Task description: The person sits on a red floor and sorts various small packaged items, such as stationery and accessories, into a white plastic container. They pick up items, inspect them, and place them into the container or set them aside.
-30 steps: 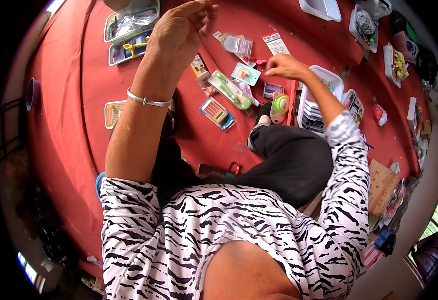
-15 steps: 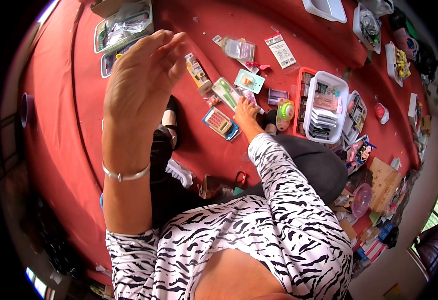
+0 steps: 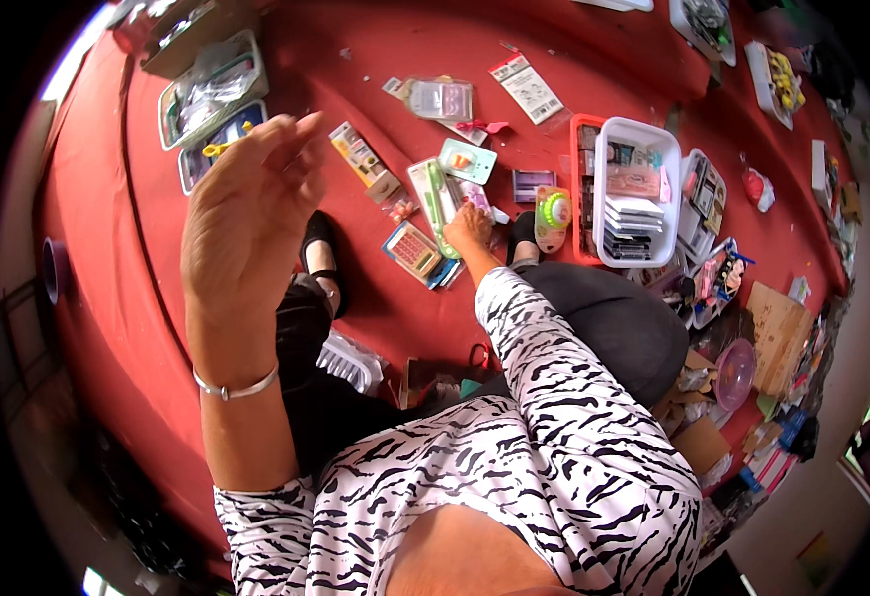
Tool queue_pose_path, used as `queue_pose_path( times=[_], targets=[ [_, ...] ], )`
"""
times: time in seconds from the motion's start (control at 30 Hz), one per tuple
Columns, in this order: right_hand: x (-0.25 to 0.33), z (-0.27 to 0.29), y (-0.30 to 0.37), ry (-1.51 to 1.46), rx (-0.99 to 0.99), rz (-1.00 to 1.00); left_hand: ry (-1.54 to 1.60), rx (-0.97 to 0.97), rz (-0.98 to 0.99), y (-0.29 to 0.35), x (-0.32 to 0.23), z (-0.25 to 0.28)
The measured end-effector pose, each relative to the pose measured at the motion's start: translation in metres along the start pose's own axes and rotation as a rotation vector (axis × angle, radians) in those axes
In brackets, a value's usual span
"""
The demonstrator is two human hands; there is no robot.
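- The bare left hand point(image 3: 248, 214), raised at centre left, is open with loosely bent fingers.
- The bare right hand point(image 3: 469, 232), mid-frame, reaches down to a small pink-purple packet point(image 3: 476, 194); I cannot tell whether it grips.
- A long clear plastic package with a green insert point(image 3: 432, 197) lies just left of those fingers.
- A white rectangular plastic bin point(image 3: 675, 189) stands right of centre.

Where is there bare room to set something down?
Bare red cloth lies between the purple tub and left hand, and between the left shoe and calculator. It is crowded around the right hand and right of the white bin.
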State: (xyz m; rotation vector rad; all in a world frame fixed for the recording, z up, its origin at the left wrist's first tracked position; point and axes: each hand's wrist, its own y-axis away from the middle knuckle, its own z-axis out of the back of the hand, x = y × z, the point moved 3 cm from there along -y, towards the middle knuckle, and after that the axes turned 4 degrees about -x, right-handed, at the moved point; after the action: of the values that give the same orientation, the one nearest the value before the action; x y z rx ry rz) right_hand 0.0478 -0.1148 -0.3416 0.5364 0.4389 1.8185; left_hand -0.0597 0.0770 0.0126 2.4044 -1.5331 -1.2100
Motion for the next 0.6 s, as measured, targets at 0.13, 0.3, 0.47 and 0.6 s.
queue_pose_path(
  times=[0.13,0.3,0.47,0.6],
  targets=[
    [-0.01,-0.012,-0.006,-0.106,-0.066,-0.059,-0.003,0.004,0.034,-0.005,0.002,-0.001],
    [-0.006,-0.012,-0.001,-0.183,0.0,0.074,-0.021,-0.005,0.048,-0.01,0.007,-0.005],
    [-0.029,0.009,-0.015,-0.207,-0.22,-0.162,-0.027,0.0,0.042,-0.011,0.006,-0.004],
    [-0.051,0.013,-0.026,-0.23,-0.448,-0.226,-0.026,0.01,0.04,-0.012,0.006,-0.002]
  ],
)
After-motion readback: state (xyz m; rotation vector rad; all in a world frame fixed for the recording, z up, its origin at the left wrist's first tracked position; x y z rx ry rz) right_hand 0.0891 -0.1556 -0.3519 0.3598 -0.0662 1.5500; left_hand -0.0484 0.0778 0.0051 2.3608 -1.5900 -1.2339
